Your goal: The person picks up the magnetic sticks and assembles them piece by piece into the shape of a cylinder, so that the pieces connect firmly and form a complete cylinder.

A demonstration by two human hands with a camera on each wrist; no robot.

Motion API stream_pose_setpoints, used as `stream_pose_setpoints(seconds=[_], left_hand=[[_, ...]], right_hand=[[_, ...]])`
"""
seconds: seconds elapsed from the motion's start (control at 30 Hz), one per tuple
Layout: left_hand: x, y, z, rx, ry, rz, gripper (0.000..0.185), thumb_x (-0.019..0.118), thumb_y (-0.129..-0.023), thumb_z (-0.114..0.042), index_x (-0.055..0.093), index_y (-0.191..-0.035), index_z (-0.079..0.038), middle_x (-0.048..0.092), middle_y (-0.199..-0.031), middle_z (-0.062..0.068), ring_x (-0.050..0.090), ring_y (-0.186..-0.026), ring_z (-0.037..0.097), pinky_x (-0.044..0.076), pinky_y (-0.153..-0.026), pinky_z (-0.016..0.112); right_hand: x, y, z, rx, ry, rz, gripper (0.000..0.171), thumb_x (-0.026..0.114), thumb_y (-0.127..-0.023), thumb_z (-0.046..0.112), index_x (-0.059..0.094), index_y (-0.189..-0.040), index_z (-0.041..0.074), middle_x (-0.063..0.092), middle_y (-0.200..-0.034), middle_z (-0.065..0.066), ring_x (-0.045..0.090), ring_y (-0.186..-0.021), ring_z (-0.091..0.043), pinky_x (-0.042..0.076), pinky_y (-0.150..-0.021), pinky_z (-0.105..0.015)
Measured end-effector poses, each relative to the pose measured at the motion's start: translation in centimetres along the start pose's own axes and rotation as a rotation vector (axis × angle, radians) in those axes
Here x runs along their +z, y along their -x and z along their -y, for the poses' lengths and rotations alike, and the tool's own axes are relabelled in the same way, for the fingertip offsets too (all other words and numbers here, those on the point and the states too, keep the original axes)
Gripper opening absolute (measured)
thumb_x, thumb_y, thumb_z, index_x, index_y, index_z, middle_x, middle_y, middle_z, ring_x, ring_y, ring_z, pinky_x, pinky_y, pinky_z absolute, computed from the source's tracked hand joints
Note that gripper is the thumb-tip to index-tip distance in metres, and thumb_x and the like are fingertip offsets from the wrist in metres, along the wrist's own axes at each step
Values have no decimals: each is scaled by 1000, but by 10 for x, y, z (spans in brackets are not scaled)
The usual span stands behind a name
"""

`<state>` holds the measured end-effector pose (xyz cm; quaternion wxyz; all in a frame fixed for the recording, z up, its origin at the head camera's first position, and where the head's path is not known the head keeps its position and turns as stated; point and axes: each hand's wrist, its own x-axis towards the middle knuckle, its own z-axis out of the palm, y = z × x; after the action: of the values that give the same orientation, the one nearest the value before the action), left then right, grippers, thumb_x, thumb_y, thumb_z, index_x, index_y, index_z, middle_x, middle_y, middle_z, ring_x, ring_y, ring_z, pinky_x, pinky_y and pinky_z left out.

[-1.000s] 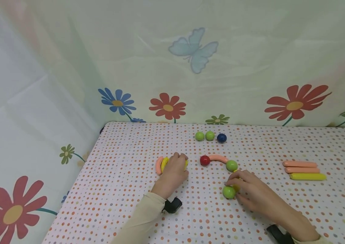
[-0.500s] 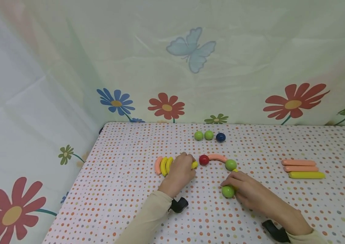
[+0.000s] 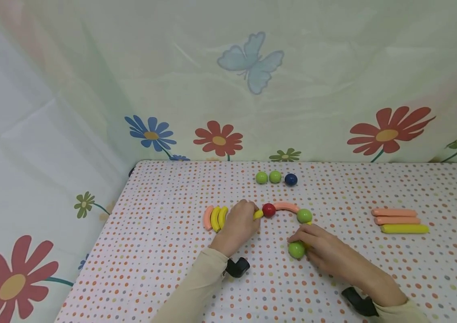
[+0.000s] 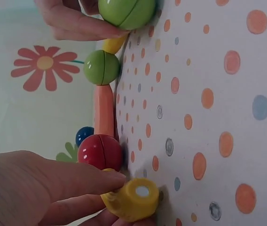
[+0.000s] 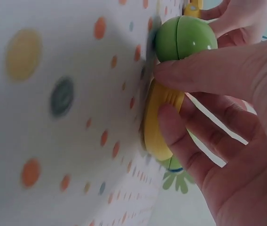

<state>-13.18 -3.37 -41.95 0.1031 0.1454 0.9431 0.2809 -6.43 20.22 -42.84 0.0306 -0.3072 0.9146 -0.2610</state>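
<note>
Left hand [image 3: 237, 228]: we see it pinching a yellow curved stick [image 4: 136, 200], one end at the red ball [image 3: 269, 210]. Right hand [image 3: 327, 249]: gripping a second yellow stick [image 5: 158, 125], thumb against the near green ball [image 3: 296, 250]. Between: a pink arc [image 3: 287, 206] from red ball to middle green ball [image 3: 304, 216]. We list, near the far edge of the worktop [image 3: 164, 278], two green balls [image 3: 275, 176] and a blue ball [image 3: 291, 180]; three curved sticks [image 3: 214, 219], just beside the left hand; three straight sticks [image 3: 404, 229], well right, with wide room before the right hand.

The head camera peers forward and down across the table [image 3: 131, 269]; the wrist cameras, close in and turned sideways, both catch the nearest green ball [image 5: 183, 40].
</note>
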Motion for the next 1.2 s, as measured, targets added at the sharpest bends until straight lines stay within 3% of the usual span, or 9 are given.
stream_pose_setpoints(seconds=[0.17, 0.3, 0.6, 0.87, 1.03, 1.2], left_hand=[[-1, -3, 1, -23, 45, 14, 20, 74, -97, -9, 73, -113, 3, 65, -101, 7, 53, -85, 16, 49, -73, 23], [-2, -6, 2, -12, 77, 19, 21, 75, -97, -11, 74, -113, 3, 66, -99, 7, 54, -81, 16, 47, -65, 22], [-3, -12, 3, -16, 126, 51, 21, 75, -97, -10, 73, -112, 4, 59, -82, 2, 52, -59, 7, 42, -51, 18], [-5, -13, 2, -55, 112, 63, 20, 75, -97, -12, 73, -111, 2, 59, -83, 2, 52, -62, 8, 41, -52, 18], [-6, -11, 3, -77, 158, 85, 23, 76, -97, -12, 71, -114, 4, 60, -83, 3, 54, -63, 9, 42, -53, 19], [-6, -10, 5, -66, 172, 81, 28, 79, -95, -11, 70, -117, 4, 65, -87, 4, 56, -67, 9, 46, -57, 19]], right_hand=[[2, -10, 10, 21, -5, -3, 35, 76, -88, -7, 74, -115, 16, 63, -111, 8, 62, -98, -9, 57, -79, -32], [6, -20, 17, 12, -10, -20, 34, 79, -87, -4, 74, -116, 13, 63, -109, 7, 56, -90, -4, 53, -73, -27], [27, -42, 33, 31, -21, -77, 36, 86, -84, 4, 73, -117, 9, 67, -111, 2, 56, -86, -5, 54, -74, -27], [40, -54, 44, 15, 34, -168, 35, 91, -80, 9, 73, -111, 7, 67, -103, 0, 55, -82, -6, 52, -70, -27], [33, -53, 45, 43, 18, -127, 34, 89, -83, 12, 73, -112, 7, 67, -108, -1, 61, -91, -13, 56, -76, -32], [5, -57, 37, 66, -31, -111, 24, 82, -89, 6, 74, -112, 9, 66, -112, -3, 62, -99, -20, 56, -80, -39]])
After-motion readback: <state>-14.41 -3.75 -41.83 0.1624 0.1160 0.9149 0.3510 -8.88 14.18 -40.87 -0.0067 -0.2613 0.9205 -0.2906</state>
